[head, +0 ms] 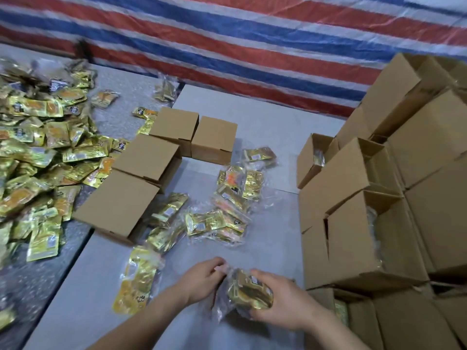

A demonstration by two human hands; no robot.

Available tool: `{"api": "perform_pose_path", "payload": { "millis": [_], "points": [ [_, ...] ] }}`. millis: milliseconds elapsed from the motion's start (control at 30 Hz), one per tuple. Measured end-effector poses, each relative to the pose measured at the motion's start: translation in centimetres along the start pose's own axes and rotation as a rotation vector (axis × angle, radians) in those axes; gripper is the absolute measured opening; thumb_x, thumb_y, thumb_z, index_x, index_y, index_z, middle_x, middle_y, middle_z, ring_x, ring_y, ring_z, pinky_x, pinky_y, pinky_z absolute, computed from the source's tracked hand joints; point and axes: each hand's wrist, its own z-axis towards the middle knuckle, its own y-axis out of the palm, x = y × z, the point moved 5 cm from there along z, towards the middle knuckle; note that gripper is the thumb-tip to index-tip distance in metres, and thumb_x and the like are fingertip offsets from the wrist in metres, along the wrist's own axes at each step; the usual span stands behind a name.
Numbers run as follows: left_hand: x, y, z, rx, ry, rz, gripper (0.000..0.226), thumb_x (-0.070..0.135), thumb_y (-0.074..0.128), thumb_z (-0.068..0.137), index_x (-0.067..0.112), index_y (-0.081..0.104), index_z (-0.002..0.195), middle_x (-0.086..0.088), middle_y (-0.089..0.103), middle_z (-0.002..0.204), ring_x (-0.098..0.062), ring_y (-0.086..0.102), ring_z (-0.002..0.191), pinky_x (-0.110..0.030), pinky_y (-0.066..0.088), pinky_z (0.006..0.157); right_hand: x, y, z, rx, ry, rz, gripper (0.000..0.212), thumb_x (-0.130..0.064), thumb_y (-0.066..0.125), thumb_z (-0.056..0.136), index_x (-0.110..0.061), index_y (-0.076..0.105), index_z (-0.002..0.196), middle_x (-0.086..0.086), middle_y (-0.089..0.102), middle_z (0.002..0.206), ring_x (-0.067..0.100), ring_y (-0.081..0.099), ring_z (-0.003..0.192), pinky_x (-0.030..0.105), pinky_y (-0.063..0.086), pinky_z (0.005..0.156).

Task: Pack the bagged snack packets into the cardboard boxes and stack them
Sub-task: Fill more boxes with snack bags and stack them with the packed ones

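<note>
Both hands are low at the near edge of the table (265, 127), working one clear bag (242, 294) stuffed with gold packets. The right hand (285, 301) wraps the bag's right side, fingers curled over the foil, thumb on top; the left hand (204, 281) pinches the loose film at the bag's upper left corner. So the bag sits squarely between the two hands, touching both. By the look of it, it will be light and soft, crinkly and slick, the packets inside free to slide and bunch, so a grip around the bulk, as the right hand has, looks safer than hanging it by the film alone; squeezing too hard could crush the snacks. Just left of the left hand lies another bag (137, 284), flat and yellow-gold; ahead of the hands, more bags (222, 213) lie scattered. Far ahead and left, four shut boxes (149, 157) stand in a cluster, and beyond them a heap of loose packets (38, 152) spreads over the left side. Right of the right hand rises the stack (374, 223) of boxes, side flaps open, plastic showing inside several. Writing? The packets carry dark printed marks and small white labels, but the picture is too blurred to read any brand or word. The boxes show no print.
</note>
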Motion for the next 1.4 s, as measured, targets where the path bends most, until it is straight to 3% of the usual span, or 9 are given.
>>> {"api": "perform_pose_path", "payload": {
  "millis": [133, 267, 467, 633, 733, 900, 1167, 1300, 1400],
  "points": [
    [-0.3, 0.2, 0.5, -0.003, -0.005, -0.023, 0.028, 0.046, 0.041, 0.104, 0.030, 0.062, 0.113, 0.010, 0.067, 0.111, -0.010, 0.060, 0.106, -0.028, 0.045, 0.096, 0.7, 0.2, 1.4, -0.121, 0.041, -0.008, 0.069, -0.057, 0.070, 0.074, -0.055, 0.041, 0.137, -0.029, 0.061, 0.124, -0.013, 0.057, 0.109, 0.015, 0.046, 0.097],
    [-0.3, -0.1, 1.0, 0.042, -0.030, -0.079, 0.030, 0.044, 0.038, 0.105, 0.029, 0.064, 0.106, 0.011, 0.068, 0.106, -0.009, 0.060, 0.103, -0.024, 0.043, 0.089, 2.2, 0.4, 3.1, -0.179, 0.068, -0.159, 0.081, -0.068, 0.057, 0.080, -0.042, 0.028, 0.152, -0.014, 0.042, 0.152, 0.004, 0.040, 0.137, 0.022, 0.031, 0.114],
    [-0.3, 0.1, 1.1, 0.075, 0.000, -0.075, 0.028, 0.041, 0.039, 0.106, 0.026, 0.062, 0.106, 0.004, 0.068, 0.099, -0.012, 0.060, 0.095, -0.025, 0.042, 0.085, 2.5, 3.5, 5.9, -0.287, 0.095, -0.459, 0.071, -0.045, 0.063, 0.092, -0.032, 0.029, 0.153, 0.011, 0.049, 0.143, 0.033, 0.049, 0.130, 0.037, 0.039, 0.108],
    [-0.3, 0.3, 1.1, 0.077, -0.002, -0.075, 0.029, 0.042, 0.039, 0.106, 0.027, 0.063, 0.111, 0.008, 0.067, 0.102, -0.009, 0.060, 0.097, -0.024, 0.043, 0.085, 1.8, 2.8, 5.1, -0.266, 0.112, -0.100, 0.065, -0.042, 0.073, 0.085, -0.022, 0.051, 0.143, -0.006, 0.054, 0.141, 0.004, 0.048, 0.125, 0.003, 0.031, 0.097],
    [-0.1, 0.2, 1.0, 0.084, -0.007, -0.080, 0.030, 0.043, 0.038, 0.106, 0.027, 0.063, 0.111, 0.007, 0.066, 0.101, -0.011, 0.060, 0.097, -0.026, 0.044, 0.087, 1.5, 1.7, 4.1, -0.124, 0.078, -0.185, 0.027, -0.041, 0.061, 0.090, -0.020, 0.070, 0.104, -0.001, 0.064, 0.109, 0.016, 0.059, 0.103, 0.023, 0.041, 0.082],
    [-0.2, 0.5, 0.8, 0.125, -0.031, -0.076, 0.027, 0.043, 0.038, 0.106, 0.028, 0.061, 0.105, 0.006, 0.064, 0.087, -0.007, 0.058, 0.084, -0.012, 0.039, 0.069, 1.7, 4.9, 4.5, -0.321, 0.322, -0.120, 0.035, -0.037, 0.039, 0.102, -0.018, 0.052, 0.075, 0.012, 0.063, 0.101, 0.022, 0.054, 0.087, 0.028, 0.036, 0.069],
    [0.1, 0.3, 1.0, 0.098, -0.033, -0.084, 0.030, 0.042, 0.036, 0.107, 0.025, 0.061, 0.105, 0.000, 0.067, 0.098, -0.015, 0.060, 0.097, -0.029, 0.043, 0.085, 1.0, 2.7, 4.9, -0.155, 0.293, -0.133, 0.028, -0.036, 0.040, 0.095, -0.019, 0.053, 0.077, 0.013, 0.068, 0.111, 0.028, 0.061, 0.098, 0.027, 0.037, 0.071],
    [0.1, 0.4, 0.8, 0.097, -0.067, -0.102, 0.032, 0.043, 0.035, 0.107, 0.024, 0.062, 0.109, 0.000, 0.068, 0.102, -0.016, 0.060, 0.100, -0.030, 0.044, 0.089, -0.1, 4.5, 6.2, -0.233, 0.315, -0.027, 0.029, -0.033, 0.040, 0.098, -0.018, 0.062, 0.107, 0.013, 0.061, 0.130, 0.027, 0.056, 0.120, 0.026, 0.038, 0.084],
    [0.6, 0.3, 0.8, 0.105, -0.122, -0.144, 0.035, 0.044, 0.033, 0.107, 0.024, 0.061, 0.112, 0.001, 0.067, 0.108, -0.017, 0.059, 0.105, -0.029, 0.042, 0.089, -0.5, 4.2, 6.4, -0.264, 0.355, 0.101, 0.030, -0.035, 0.039, 0.096, -0.021, 0.065, 0.101, 0.006, 0.064, 0.114, 0.020, 0.060, 0.102, 0.030, 0.042, 0.081]
  ]
}}
